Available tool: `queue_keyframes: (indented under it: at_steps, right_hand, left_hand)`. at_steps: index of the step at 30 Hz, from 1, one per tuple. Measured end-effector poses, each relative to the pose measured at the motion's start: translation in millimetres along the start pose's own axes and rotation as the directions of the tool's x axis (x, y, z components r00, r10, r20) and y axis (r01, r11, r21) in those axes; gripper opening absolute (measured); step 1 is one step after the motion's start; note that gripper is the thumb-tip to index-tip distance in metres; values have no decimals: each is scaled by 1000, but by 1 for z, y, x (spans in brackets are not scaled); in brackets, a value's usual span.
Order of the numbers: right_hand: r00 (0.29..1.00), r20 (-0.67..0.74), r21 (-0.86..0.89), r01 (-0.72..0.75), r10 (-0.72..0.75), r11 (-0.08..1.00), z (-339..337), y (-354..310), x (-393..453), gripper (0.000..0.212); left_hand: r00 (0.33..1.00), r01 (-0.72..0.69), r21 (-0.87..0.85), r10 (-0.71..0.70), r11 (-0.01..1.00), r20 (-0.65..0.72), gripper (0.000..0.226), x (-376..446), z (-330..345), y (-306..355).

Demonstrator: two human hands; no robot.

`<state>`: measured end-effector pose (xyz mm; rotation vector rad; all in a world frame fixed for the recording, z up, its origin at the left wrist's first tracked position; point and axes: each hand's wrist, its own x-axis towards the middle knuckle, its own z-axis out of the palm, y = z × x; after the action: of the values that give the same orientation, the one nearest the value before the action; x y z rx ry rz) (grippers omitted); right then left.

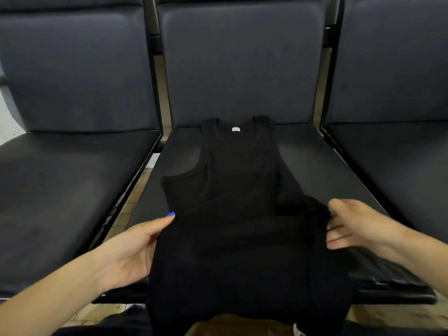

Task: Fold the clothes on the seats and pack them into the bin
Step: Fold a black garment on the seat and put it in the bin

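Note:
A black sleeveless top (237, 214) lies front up on the middle seat (322, 166), neck toward the backrest and hem hanging over the front edge. A small pink label shows inside the neck. My left hand (131, 248) is at the top's left side near the waist, thumb on the cloth and fingers hidden under its edge. My right hand (349, 226) pinches a bunched fold of the right side edge, lifted slightly off the seat. The bin is not in view.
Dark padded seats stand in a row: one on the left (60, 195) and one on the right (400, 170), with gaps showing tiled floor. A brown piece of cloth (232, 326) shows at the bottom edge, below the hem.

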<state>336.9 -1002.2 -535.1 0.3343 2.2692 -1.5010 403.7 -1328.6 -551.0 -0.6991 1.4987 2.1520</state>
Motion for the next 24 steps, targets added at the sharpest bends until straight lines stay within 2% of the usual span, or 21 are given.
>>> queue_keyframes:
  at_steps: [3, 6, 8, 11, 15, 17, 19, 21, 23, 24]
  right_hand:
    - [991, 16, 326, -133, 135, 936, -16, -1, -2, 29]
    - [974, -45, 434, -180, 221, 883, -26, 1, -4, 29]
    - [962, -106, 404, -189, 251, 895, -29, 5, -7, 32]
    - [951, -201, 379, -146, 235, 914, -33, 6, -8, 26]
    - [926, -357, 233, -42, 125, 971, -38, 3, 0, 26]
    - [919, -387, 143, -18, 73, 989, -43, 1, -1, 28]
    - [909, -413, 63, -33, 56, 997, -53, 4, -2, 28]
    - [922, -382, -31, -86, 67, 996, -63, 13, -3, 28]
    - [941, -313, -145, -181, 129, 973, -71, 28, 2, 41]
    - [951, -265, -187, -214, 160, 959, -75, 35, 9, 53]
  left_hand:
    - [977, -168, 0, 166, 986, -137, 22, 4, -7, 0]
    - [919, -272, 164, 307, 948, -247, 18, 2, -14, 2]
    - [886, -312, 260, 378, 914, -267, 21, -1, -18, 5]
    - [845, -361, 333, 456, 871, -278, 25, -6, -22, 11]
    - [811, -365, 367, 486, 856, -326, 22, -12, -26, 24]
    - [793, -372, 359, 494, 856, -358, 24, -15, -35, 30]
    - [815, -330, 389, 468, 860, -343, 23, -18, -48, 35]
    - [895, -235, 426, 366, 874, -257, 21, -21, -62, 37]
    - [954, -136, 446, 238, 885, -181, 26, -24, -69, 35]
    - [967, -98, 490, 198, 866, -157, 36, -23, -72, 32]
